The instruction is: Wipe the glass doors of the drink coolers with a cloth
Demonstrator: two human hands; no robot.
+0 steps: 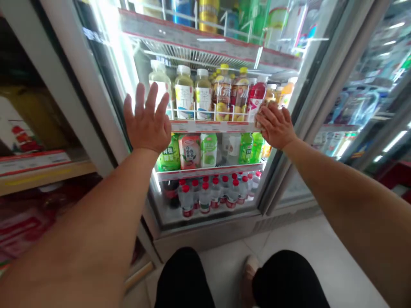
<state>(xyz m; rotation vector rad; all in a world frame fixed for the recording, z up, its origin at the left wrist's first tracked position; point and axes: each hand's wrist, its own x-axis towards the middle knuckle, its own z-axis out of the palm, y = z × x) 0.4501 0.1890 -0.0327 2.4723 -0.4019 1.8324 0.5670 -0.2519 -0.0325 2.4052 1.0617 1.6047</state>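
My left hand (pixel 147 122) is raised with its fingers spread, at the left side of the glass door (pixel 239 222) of a drinks fridge. It holds nothing; whether the palm touches the pane I cannot tell. At the right side of the door, my right hand (pixel 278 126) presses a crumpled brownish cloth (pixel 258 120) to the glass, and only the cloth's edge shows past the fingers. Behind the pane, between my hands, stand white-capped tea bottles (pixel 184 96) and yellow-capped bottles (pixel 223 96).
Lower fridge shelves hold green and pink bottles (pixel 190 150) and several red-capped water bottles (pixel 204 199). Cans (pixel 208 15) stand on top. To the left is a shelf (pixel 48 173) with packaged goods; another glass-doored fridge (pixel 346 124) adjoins on the right. My knees (pixel 186 278) are above the tiled floor (pixel 224 256).
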